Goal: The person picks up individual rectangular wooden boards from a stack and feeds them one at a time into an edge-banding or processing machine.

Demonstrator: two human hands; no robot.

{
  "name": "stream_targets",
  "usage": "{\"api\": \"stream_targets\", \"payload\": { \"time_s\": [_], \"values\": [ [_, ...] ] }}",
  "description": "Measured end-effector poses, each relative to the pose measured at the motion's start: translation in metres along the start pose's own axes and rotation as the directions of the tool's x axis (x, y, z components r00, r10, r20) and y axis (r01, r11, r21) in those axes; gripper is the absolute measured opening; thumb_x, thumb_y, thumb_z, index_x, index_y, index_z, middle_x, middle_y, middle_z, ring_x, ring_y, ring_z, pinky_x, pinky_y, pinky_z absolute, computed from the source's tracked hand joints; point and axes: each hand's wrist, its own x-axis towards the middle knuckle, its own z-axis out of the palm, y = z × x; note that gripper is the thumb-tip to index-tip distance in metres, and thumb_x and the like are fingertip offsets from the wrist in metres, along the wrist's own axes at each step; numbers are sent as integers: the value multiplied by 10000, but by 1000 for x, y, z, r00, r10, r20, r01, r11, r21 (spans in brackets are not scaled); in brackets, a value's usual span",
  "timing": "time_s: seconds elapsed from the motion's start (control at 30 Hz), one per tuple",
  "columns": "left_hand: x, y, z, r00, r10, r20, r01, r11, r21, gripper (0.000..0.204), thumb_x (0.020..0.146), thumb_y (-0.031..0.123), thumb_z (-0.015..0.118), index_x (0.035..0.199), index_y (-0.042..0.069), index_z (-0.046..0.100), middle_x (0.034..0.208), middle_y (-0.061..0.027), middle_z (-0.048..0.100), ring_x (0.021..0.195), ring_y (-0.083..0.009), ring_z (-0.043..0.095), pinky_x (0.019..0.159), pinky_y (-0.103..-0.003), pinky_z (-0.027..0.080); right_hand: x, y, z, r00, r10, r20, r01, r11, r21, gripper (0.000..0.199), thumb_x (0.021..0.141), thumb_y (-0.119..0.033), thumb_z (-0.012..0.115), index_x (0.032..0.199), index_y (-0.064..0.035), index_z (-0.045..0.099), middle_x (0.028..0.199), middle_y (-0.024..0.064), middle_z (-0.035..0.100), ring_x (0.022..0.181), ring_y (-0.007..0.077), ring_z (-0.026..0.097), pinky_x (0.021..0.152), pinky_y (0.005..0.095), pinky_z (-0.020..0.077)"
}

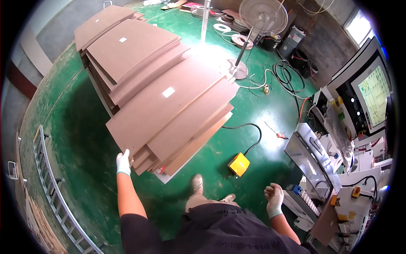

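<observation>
Flat brown boards lie in stacks, the nearest stack just ahead of me to the left. My left hand [124, 163], in a white glove, is at the near left corner of the top board [173, 110] of that stack. Its fingers are closed on the board's edge, and part of them is hidden. A white label [168, 92] sticks to this board, with small holes near its ends. The boards beneath it are fanned out unevenly. My right hand [274, 198], also gloved, hangs at my right beside a machine [315, 163], fingers curled in with nothing visible in them.
A yellow foot pedal [239, 164] with a black cable lies on the green floor ahead. Farther off stand a fan [262, 17] and coiled hoses [289, 76]. A metal roller track [53, 182] runs along the left. A lit screen [374, 95] is at the right.
</observation>
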Motion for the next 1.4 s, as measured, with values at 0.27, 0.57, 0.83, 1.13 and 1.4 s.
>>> {"api": "stream_targets", "payload": {
  "time_s": [0.27, 0.57, 0.83, 1.13, 1.4],
  "values": [
    [-160, -34, 0, 843, -240, 481, 202, 971, 130, 428, 995, 378, 658, 1231, 25, 605, 1019, -90, 687, 880, -213, 674, 759, -355, 561, 32, 64, 144, 680, 333, 653, -154, 936, -317, 243, 997, -136, 540, 1195, -8, 600, 961, 74, 661, 824, 156, 640, 728, 261, 522],
    [-245, -113, 21, 698, -358, 620, 566, 806, -173, 576, 1053, 525, 488, 1437, 97, 519, 1434, -91, 571, 1271, -263, 559, 1080, -426, 447, 3, 151, 203, 532, 477, 700, -57, 845, -532, 466, 1009, -286, 646, 1323, 45, 556, 1056, 111, 657, 869, 147, 616, 756, 316, 533],
    [-220, -50, 46, 571, -574, 587, 485, 813, 324, 746, 981, 626, 547, 1530, 135, 432, 1506, -125, 514, 1364, -296, 489, 1116, -533, 392, 33, 116, 141, 753, 274, 598, 85, 861, -502, 244, 1031, -281, 620, 1071, -42, 651, 890, 14, 629, 763, 111, 549, 696, 290, 480],
    [-311, -46, 225, 399, -347, 849, 432, 887, 159, 534, 1005, 377, 638, 1420, 61, 526, 1404, -97, 593, 1248, -269, 595, 1077, -467, 476, 27, 26, 33, 882, 39, 469, -345, 731, 589, 455, 974, -319, 657, 1353, -91, 551, 1236, 56, 658, 1111, 233, 638, 960, 388, 508],
    [-379, -92, 270, 7, -487, 873, 633, 678, 374, 507, 1023, 350, 602, 1448, 92, 499, 1431, -104, 564, 1331, -296, 524, 1143, -497, 405, -26, -21, -36, 934, -18, 358, -56, 979, 195, 422, 876, -161, 741, 1248, 15, 647, 1158, 64, 687, 1045, 170, 627, 952, 335, 500]
  ]
}}
